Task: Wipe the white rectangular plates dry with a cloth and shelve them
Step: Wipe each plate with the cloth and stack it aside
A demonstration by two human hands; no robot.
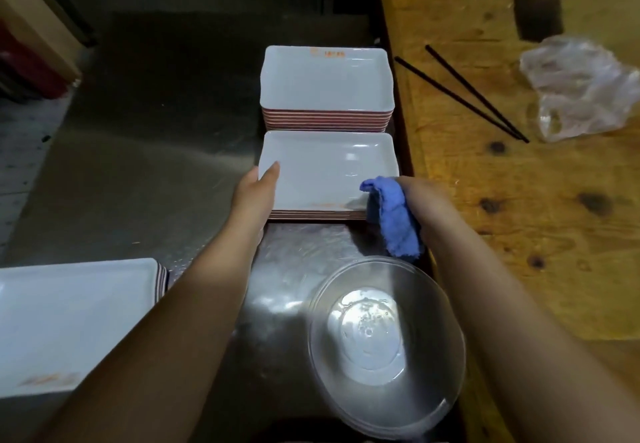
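Observation:
Two stacks of white rectangular plates stand on the steel surface, a tall far stack [325, 82] and a lower near stack [329, 168]. My left hand [256, 189] holds the left edge of the near stack's top plate, thumb on its rim. My right hand [420, 200] grips a blue cloth [393, 215] at that plate's near right corner; the cloth hangs down past the stack's front. Another pile of white plates [69, 321] sits at the lower left, partly cut off by the frame.
A clear plastic bowl [384, 349] with water drops stands just in front of the near stack. To the right runs a wooden table [519, 217] with two black chopsticks [464, 92] and crumpled clear plastic [581, 89]. Dark floor lies to the left.

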